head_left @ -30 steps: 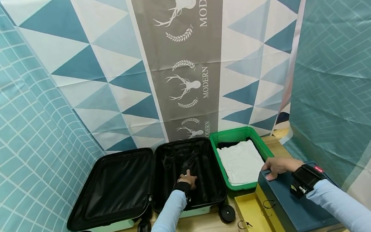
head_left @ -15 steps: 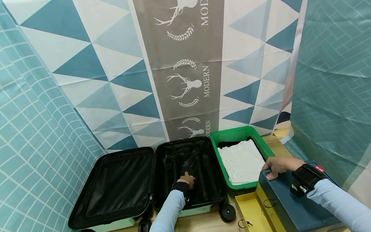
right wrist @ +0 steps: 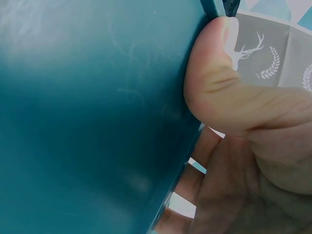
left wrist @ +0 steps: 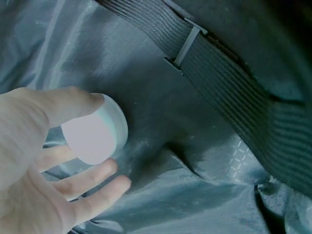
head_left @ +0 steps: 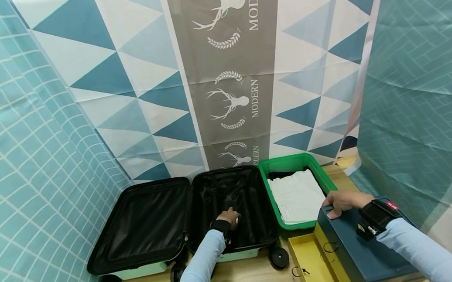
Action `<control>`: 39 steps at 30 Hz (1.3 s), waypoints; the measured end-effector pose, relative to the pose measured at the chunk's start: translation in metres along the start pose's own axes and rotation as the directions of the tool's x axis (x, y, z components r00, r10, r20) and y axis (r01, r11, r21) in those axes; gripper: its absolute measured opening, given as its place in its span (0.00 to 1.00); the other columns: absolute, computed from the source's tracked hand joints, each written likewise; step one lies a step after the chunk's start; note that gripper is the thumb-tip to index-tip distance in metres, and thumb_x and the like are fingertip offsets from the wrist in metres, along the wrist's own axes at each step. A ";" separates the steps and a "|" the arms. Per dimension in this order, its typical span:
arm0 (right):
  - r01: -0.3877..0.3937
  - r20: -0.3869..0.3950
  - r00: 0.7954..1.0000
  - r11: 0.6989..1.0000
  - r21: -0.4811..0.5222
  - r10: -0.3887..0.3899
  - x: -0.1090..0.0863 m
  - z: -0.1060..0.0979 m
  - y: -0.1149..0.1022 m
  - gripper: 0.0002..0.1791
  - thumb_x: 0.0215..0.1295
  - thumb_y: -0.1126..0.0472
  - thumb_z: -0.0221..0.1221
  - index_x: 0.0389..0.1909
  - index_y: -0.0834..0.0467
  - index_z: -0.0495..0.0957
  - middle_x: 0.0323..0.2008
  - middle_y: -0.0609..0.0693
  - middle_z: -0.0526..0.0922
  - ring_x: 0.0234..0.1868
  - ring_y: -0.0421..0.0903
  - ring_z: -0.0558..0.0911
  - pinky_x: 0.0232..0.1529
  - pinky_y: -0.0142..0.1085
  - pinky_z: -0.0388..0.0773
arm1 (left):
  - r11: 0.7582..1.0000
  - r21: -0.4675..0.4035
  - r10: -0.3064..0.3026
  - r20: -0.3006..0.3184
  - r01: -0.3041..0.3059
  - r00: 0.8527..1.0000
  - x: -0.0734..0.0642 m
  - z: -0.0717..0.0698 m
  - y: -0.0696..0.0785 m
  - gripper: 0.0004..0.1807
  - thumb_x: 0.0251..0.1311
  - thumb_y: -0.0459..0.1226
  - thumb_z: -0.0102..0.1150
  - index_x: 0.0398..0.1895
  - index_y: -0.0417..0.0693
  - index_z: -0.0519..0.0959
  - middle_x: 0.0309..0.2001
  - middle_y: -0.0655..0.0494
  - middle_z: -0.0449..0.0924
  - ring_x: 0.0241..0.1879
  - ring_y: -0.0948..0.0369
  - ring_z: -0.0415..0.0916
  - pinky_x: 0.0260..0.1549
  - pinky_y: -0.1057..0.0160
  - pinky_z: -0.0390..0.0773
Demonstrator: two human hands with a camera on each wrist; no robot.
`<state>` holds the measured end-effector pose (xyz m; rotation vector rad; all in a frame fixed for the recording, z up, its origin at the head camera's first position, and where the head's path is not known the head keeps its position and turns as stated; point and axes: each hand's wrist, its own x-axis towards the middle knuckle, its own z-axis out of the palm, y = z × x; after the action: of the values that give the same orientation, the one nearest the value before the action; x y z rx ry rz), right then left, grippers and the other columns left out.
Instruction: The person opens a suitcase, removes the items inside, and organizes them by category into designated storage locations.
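Observation:
Over the right half of the open black-lined suitcase [head_left: 256, 230], my left hand [head_left: 228, 218] reaches down into the shell. In the left wrist view its thumb lies across a small round white object [left wrist: 92, 136], pinching it, with the other fingers spread below and partly behind. The object's exact kind cannot be told. A ribbed black strap [left wrist: 214, 73] with a buckle crosses the lining beside it. My right hand [head_left: 342, 202] grips the far edge of a dark blue box [head_left: 375, 248]. In the right wrist view its thumb [right wrist: 209, 73] presses one face and the fingers curl round the edge.
The suitcase's other half [head_left: 145, 229] lies open at left. A green basket [head_left: 320, 176] with folded white cloth [head_left: 297, 197] stands right of the suitcase. Below it is a yellow tray-like drawer [head_left: 309, 257] beside the blue box, with a key on a ring [head_left: 297, 272].
My left hand shifts slightly within the suitcase, its fingers changing pose. The right hand keeps its grip on the box. The whole head view drifts a little.

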<state>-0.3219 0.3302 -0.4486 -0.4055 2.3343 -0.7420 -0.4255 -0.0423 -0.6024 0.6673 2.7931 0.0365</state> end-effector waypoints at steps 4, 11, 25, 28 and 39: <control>-0.007 0.003 1.000 1.000 0.005 0.007 -0.001 0.001 0.000 0.07 0.54 0.64 0.59 0.34 0.60 0.81 0.28 0.48 0.79 0.27 0.43 0.74 0.33 0.34 0.72 | 0.999 0.033 0.017 -0.041 -0.016 0.999 0.006 0.002 -0.001 0.16 0.52 0.35 0.59 0.45 0.63 0.76 0.49 0.45 0.66 0.39 0.45 0.68 0.28 0.50 0.71; 0.025 -0.005 1.000 0.999 -0.022 -0.025 0.000 -0.001 0.003 0.07 0.55 0.63 0.59 0.34 0.60 0.81 0.27 0.47 0.79 0.26 0.42 0.74 0.33 0.34 0.72 | 0.992 0.100 0.088 -0.165 -0.072 0.982 -0.003 -0.010 0.004 0.20 0.56 0.44 0.56 0.53 0.64 0.70 0.50 0.43 0.64 0.41 0.47 0.68 0.30 0.50 0.72; 0.029 0.020 0.999 0.999 -0.040 -0.028 0.001 -0.001 0.002 0.07 0.57 0.63 0.57 0.35 0.60 0.81 0.28 0.47 0.78 0.26 0.41 0.73 0.33 0.33 0.71 | 0.951 0.115 0.293 -0.634 -0.287 0.716 -0.023 -0.011 0.031 0.29 0.55 0.49 0.55 0.59 0.49 0.66 0.48 0.48 0.70 0.41 0.54 0.70 0.34 0.61 0.73; 0.048 0.027 0.999 0.997 -0.061 -0.047 0.001 -0.002 0.003 0.08 0.57 0.62 0.57 0.35 0.59 0.80 0.29 0.46 0.78 0.27 0.41 0.73 0.33 0.34 0.71 | 0.931 0.152 0.342 -0.675 -0.331 0.654 -0.028 -0.015 0.047 0.29 0.56 0.50 0.53 0.59 0.47 0.66 0.49 0.48 0.69 0.42 0.55 0.69 0.38 0.60 0.72; -0.005 -0.012 1.000 1.000 -0.008 0.005 0.000 0.000 0.001 0.07 0.55 0.64 0.59 0.34 0.61 0.81 0.28 0.47 0.79 0.26 0.42 0.73 0.33 0.33 0.71 | 0.808 0.383 0.586 -0.594 -0.448 0.551 -0.061 -0.016 0.108 0.25 0.60 0.52 0.47 0.58 0.54 0.69 0.53 0.49 0.68 0.46 0.58 0.68 0.42 0.61 0.69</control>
<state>-0.3224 0.3313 -0.4494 -0.3995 2.3492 -0.7350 -0.3297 0.0270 -0.5621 1.8846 3.1533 0.1758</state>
